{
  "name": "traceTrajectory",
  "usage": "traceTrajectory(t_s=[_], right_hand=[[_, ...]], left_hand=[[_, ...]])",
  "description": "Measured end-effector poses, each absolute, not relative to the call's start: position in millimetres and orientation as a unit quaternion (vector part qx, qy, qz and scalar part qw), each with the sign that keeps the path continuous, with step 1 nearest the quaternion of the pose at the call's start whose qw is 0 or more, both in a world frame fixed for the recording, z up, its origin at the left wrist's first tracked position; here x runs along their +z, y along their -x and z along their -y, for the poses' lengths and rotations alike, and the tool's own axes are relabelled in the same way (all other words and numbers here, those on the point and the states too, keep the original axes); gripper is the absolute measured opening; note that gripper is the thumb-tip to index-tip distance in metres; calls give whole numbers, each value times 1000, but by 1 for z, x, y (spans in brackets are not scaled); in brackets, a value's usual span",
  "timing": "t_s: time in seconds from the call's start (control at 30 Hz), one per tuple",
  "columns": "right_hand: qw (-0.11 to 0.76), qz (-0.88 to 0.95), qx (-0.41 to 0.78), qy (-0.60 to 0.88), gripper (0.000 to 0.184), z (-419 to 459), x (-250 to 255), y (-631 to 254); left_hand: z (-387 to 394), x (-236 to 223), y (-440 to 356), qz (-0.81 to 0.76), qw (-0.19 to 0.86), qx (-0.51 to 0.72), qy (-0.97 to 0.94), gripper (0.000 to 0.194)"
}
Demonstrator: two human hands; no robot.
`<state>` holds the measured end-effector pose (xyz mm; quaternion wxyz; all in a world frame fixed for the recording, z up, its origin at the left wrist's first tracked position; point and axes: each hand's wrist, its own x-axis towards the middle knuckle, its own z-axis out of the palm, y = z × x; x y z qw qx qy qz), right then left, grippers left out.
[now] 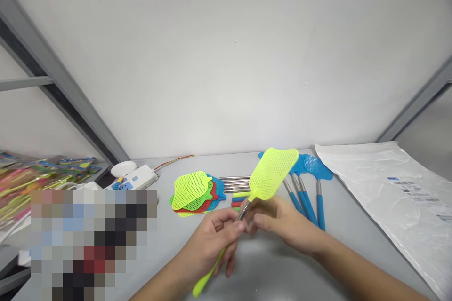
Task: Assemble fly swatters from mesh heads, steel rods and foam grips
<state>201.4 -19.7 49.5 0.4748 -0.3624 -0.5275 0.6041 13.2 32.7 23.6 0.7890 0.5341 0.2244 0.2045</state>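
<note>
A yellow-green fly swatter [273,174] with a perforated head and a metal rod is tilted in front of me, its head up and to the right. My left hand [221,235] is closed around it, thumb and fingers pinching the rod just above the yellow handle. My right hand [282,223] is beside the rod, below the head. Its fingers are loosely curved and apart from the thumb; the swatter partly hides them. Behind lie a stack of loose swatter heads [192,190] in yellow, green, red and blue, and several metal rods [233,184] with coloured handles.
Blue fly swatters [307,197] lie right of the hands. A white plastic mailing bag [384,197] covers the right side of the table. At left are a white power strip [139,178], a white oval object [123,168], colourful packaged items [35,178] and a blurred-out area.
</note>
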Motion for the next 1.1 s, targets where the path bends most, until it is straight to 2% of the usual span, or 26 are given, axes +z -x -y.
traceTrajectory(t_s=[0.2,0.47,0.67,1.1], right_hand=[[529,503,506,460,30,18,46,-194],[551,452,516,476,33,15,40,-192],[562,439,494,497,34,18,41,-187],[588,418,441,534,32,19,47,-194]], left_hand=[[-29,17,-16,-281,735,189,-588,31],[-27,19,-18,-269,750,175,-578,34],[-22,23,-21,-295,723,190,-595,35],[-24,31,-21,-236,784,167,-550,31]])
